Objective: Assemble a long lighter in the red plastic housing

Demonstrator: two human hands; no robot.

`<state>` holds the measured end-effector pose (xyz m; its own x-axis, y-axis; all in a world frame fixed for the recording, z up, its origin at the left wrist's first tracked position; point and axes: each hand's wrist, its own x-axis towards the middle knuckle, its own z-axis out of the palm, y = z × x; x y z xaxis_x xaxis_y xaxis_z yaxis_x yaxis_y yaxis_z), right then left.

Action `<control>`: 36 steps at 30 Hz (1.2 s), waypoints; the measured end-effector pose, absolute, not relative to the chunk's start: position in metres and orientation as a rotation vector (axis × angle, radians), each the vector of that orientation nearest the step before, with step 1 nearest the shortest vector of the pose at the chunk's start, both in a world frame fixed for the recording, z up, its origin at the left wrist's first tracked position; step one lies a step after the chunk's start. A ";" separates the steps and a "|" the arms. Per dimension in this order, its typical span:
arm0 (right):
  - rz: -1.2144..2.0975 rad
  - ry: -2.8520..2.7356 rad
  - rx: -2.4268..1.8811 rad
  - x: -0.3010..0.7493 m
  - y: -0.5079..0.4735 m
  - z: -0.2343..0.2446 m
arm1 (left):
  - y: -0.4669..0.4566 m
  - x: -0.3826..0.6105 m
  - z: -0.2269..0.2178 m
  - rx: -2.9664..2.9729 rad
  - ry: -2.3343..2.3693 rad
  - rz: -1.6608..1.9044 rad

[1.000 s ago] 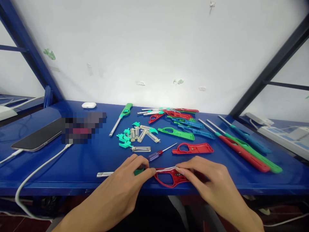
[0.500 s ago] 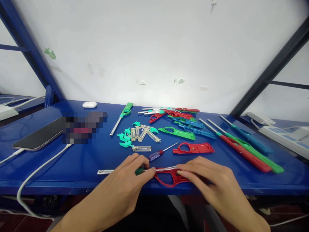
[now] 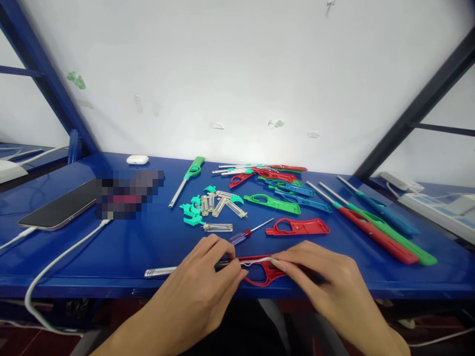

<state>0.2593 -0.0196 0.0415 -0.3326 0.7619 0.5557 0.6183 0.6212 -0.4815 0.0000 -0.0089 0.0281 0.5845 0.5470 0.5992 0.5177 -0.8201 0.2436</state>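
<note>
At the table's [image 3: 118,259] near edge, the metal tube [image 3: 160,272] ran into my left hand's [image 3: 208,282] closed fingers; the white wire [image 3: 256,261] (limp, easily snagged, I judged) crossed the red shell [image 3: 274,275], probably light, best held by its rim, to my right hand's [image 3: 322,269] pinch.

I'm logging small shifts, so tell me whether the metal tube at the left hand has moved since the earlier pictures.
Yes: against the table's front edge, the metal tube has shifted slightly left and closer to that edge.
</note>
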 end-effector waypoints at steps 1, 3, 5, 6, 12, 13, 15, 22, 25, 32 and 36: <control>0.230 -2.051 -1.073 0.259 -0.019 0.041 | -0.008 0.001 0.027 2.758 0.939 1.084; 0.222 -2.033 -1.052 0.260 -0.019 0.039 | -0.007 0.003 0.027 2.778 0.962 1.089; 0.216 -2.017 -1.034 0.260 -0.018 0.037 | -0.006 0.004 0.027 2.810 0.975 1.063; 0.213 -2.009 -1.027 0.261 -0.018 0.036 | -0.006 0.004 0.027 2.825 0.981 1.051; 0.221 -1.964 -1.002 0.259 -0.011 0.031 | -0.005 0.007 0.028 2.913 1.042 0.999; 0.227 -1.960 -1.005 0.259 -0.010 0.030 | -0.005 0.007 0.028 2.926 1.040 0.989; 0.243 -1.951 -1.016 0.259 -0.009 0.030 | -0.004 0.007 0.029 2.962 1.027 0.966; 0.320 -1.951 -1.053 0.260 -0.011 0.030 | 0.001 0.006 0.034 3.055 1.020 0.897; 0.336 -1.952 -1.047 0.260 -0.013 0.028 | 0.001 0.007 0.036 3.099 0.993 0.918; 0.381 -1.949 -1.078 0.261 -0.014 0.027 | 0.000 0.009 0.035 2.870 1.039 0.999; 0.407 -1.948 -1.119 0.261 -0.015 0.028 | 0.001 0.010 0.033 2.689 1.101 1.033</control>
<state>0.2607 -0.0145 0.0283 -0.2560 0.8266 0.5012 0.5568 0.5499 -0.6225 0.0096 0.0006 0.0328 0.5212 0.6413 0.5631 0.6027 -0.7437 0.2892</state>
